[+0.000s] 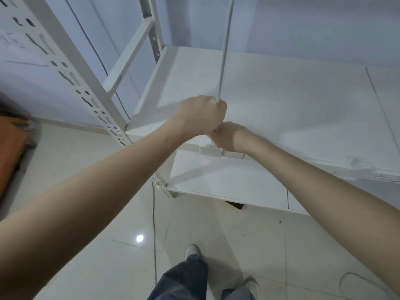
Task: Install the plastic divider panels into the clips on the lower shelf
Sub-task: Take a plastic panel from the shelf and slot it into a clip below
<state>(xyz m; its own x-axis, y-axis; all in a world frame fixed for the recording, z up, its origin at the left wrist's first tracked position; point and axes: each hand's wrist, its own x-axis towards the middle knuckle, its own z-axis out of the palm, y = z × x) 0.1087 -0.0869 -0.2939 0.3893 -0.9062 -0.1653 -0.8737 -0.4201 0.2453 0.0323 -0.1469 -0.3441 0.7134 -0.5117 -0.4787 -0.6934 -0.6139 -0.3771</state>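
Note:
A thin plastic divider panel point(225, 50) stands edge-on and upright over the white shelf point(292, 109), running from the top of the view down into my left hand point(201, 115). That hand is closed around the panel's lower front edge. Just below it, my right hand point(225, 135) is closed at the shelf's front lip, directly above a white clip point(211, 151) fixed on that lip. Whether the right hand touches the panel or the clip is hidden by the fingers. A second shelf point(227, 178) lies underneath.
A perforated white upright post point(86, 87) rises at the left with a diagonal brace point(129, 55). A thin line point(381, 109) crosses the shelf at the right. An orange object point(10, 152) sits at the far left. A cable point(154, 234) trails over the tiled floor by my feet.

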